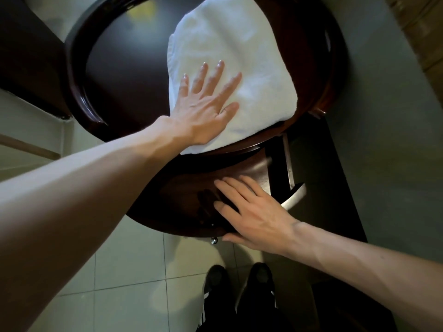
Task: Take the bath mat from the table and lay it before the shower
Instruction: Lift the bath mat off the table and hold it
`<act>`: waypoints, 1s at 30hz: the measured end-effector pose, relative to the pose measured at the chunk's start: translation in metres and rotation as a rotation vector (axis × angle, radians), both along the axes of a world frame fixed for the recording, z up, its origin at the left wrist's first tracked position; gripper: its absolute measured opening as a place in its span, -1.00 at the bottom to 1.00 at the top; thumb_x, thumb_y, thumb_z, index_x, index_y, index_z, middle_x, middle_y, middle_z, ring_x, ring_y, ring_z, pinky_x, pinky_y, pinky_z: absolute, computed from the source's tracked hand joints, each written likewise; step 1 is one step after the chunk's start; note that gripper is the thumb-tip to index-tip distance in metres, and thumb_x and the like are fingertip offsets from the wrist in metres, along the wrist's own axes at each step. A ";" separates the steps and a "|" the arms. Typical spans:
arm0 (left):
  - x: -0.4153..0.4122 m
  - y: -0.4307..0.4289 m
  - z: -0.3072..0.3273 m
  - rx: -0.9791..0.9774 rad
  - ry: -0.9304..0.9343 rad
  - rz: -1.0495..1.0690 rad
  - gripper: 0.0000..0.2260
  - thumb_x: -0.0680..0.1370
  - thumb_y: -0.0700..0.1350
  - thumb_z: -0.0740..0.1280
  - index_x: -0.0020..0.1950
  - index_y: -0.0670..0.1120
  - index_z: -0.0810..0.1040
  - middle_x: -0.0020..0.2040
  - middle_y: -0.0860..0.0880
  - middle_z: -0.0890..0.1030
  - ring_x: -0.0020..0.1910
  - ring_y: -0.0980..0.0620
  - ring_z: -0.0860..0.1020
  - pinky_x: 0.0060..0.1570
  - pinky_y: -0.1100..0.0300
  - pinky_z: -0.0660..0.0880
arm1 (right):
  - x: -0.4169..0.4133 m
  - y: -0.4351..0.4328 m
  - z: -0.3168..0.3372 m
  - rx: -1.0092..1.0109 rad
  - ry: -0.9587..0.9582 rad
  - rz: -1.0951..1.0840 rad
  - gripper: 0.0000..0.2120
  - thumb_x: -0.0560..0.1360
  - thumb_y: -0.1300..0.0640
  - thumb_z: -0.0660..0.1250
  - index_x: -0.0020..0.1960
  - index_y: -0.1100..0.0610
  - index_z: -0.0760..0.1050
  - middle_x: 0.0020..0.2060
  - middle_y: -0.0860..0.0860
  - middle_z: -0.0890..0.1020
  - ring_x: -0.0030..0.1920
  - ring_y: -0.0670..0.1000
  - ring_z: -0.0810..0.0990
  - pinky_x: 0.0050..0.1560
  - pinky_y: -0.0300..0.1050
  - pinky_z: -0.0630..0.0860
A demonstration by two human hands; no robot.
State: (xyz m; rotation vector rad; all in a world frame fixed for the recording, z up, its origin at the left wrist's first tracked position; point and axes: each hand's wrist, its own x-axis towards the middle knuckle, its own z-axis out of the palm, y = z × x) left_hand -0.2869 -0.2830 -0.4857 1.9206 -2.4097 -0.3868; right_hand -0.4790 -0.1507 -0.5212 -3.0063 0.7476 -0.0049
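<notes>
White bath mat (242,53) under left hand (203,111)

Single head-worn wide-angle view, aimed steeply down.
The camera looks forward and down from close above the table (124,68), which fills the upper centre; the left hand (203,111) and right hand (251,216) reach in from the lower corners, with floor tiles (119,271) and shoes (261,276) at bottom centre.

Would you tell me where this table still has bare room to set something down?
The dark tabletop left of the bath mat is bare, bordered by the raised rim and the mat's left edge. The right side is crowded: the mat fills it, with the left hand flat on top.
</notes>
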 end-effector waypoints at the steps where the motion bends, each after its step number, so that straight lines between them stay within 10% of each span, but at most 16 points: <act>1: 0.000 0.000 0.000 0.000 0.004 -0.001 -0.50 0.61 0.20 -0.08 0.53 0.22 -0.13 0.58 -0.02 -0.20 0.53 -0.09 -0.26 0.45 -0.15 -0.28 | 0.001 -0.003 0.001 -0.015 -0.008 -0.011 -0.38 0.39 -0.24 0.37 0.27 0.17 0.42 0.37 0.29 0.35 0.40 0.26 0.28 0.40 0.20 0.17; 15: 0.002 -0.001 0.004 0.047 0.099 0.000 -0.53 0.64 0.14 -0.04 0.54 0.21 -0.08 0.58 0.00 -0.17 0.52 -0.05 -0.27 0.44 -0.13 -0.32 | 0.025 -0.056 0.006 -0.342 -0.032 -0.231 -0.03 0.28 -0.19 0.48 0.46 0.22 0.09 0.39 0.33 0.32 0.42 0.29 0.27 0.38 0.32 0.13; 30: 0.004 -0.008 0.019 0.193 0.298 0.032 -0.59 0.66 0.02 -0.01 0.51 0.23 0.10 0.58 0.06 -0.10 0.53 0.04 -0.25 0.44 -0.10 -0.35 | 0.033 -0.073 0.003 -0.363 -0.007 -0.200 -0.24 0.35 -0.06 0.45 0.41 0.24 0.24 0.41 0.33 0.29 0.42 0.35 0.23 0.38 0.34 0.10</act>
